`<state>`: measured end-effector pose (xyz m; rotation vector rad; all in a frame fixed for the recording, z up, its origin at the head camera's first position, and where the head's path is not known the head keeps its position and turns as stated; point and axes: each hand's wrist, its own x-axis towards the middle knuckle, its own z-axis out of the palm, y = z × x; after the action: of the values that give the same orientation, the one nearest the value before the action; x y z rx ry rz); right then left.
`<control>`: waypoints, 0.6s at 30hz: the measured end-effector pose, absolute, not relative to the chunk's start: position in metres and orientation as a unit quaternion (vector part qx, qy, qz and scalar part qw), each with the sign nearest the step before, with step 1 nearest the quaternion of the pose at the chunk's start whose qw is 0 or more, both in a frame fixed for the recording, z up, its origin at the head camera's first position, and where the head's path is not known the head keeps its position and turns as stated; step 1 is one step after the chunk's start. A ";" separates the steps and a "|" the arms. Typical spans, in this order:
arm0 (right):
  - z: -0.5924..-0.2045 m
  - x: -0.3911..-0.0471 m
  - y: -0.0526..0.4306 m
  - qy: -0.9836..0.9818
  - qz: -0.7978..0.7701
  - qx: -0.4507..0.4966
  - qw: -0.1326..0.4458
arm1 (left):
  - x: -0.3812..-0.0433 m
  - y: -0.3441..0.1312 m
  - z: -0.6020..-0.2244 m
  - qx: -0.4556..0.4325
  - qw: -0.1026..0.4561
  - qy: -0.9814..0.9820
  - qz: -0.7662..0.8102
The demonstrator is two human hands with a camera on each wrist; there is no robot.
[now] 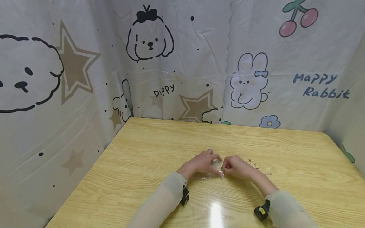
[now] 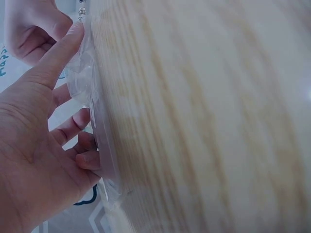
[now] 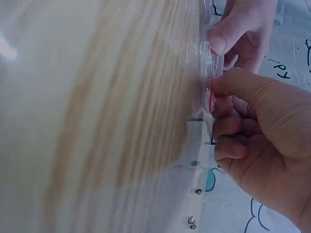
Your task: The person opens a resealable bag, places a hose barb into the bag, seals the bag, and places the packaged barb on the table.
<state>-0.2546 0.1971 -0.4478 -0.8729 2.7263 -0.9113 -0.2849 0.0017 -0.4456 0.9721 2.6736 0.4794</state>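
Observation:
A clear plastic zip bag [image 1: 216, 165] with a red line along its mouth lies low over the table, its mouth toward the right. My left hand [image 1: 201, 163] arches over it, thumb and fingers holding the mouth's two sides apart. My right hand [image 1: 237, 167] is at that mouth, thumb and forefinger pinched together, the other fingers curled. A tiny dark metal piece shows at its fingertips in the head view; in the right wrist view the fingertips hide it. Beside my right hand lie several small shiny metal pieces [image 1: 255, 165], also seen as pieces [image 3: 191, 222] in the right wrist view.
The wooden table [image 1: 159, 139] extends around both hands, with a bright light reflection near its front. A white curtain [image 1: 182, 63] printed with cartoon animals and stars hangs behind and at the sides. Wrist cameras [image 1: 261, 212] are strapped below both sleeves.

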 end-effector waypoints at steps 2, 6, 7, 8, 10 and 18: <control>-0.447 -0.254 0.196 0.906 -0.302 -0.288 0.068 | -0.285 0.002 -0.446 0.334 0.128 0.919 0.164; -0.446 -0.252 0.198 0.911 -0.301 -0.277 0.051 | -0.284 0.002 -0.446 0.332 0.130 0.919 0.166; -0.446 -0.251 0.200 0.913 -0.300 -0.272 0.044 | -0.284 0.002 -0.446 0.331 0.130 0.920 0.167; -0.445 -0.250 0.202 0.915 -0.301 -0.267 0.038 | -0.284 0.002 -0.446 0.330 0.130 0.920 0.168; -0.445 -0.247 0.207 0.919 -0.300 -0.255 0.028 | -0.284 0.002 -0.447 0.327 0.130 0.921 0.168; -0.446 -0.237 0.235 0.936 -0.291 -0.200 0.014 | -0.287 0.003 -0.450 0.325 0.130 0.921 0.169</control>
<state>-0.2371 0.2351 -0.4455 -0.6217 2.9133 -0.9062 -0.2873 0.0028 -0.4498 0.9442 2.6768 0.4898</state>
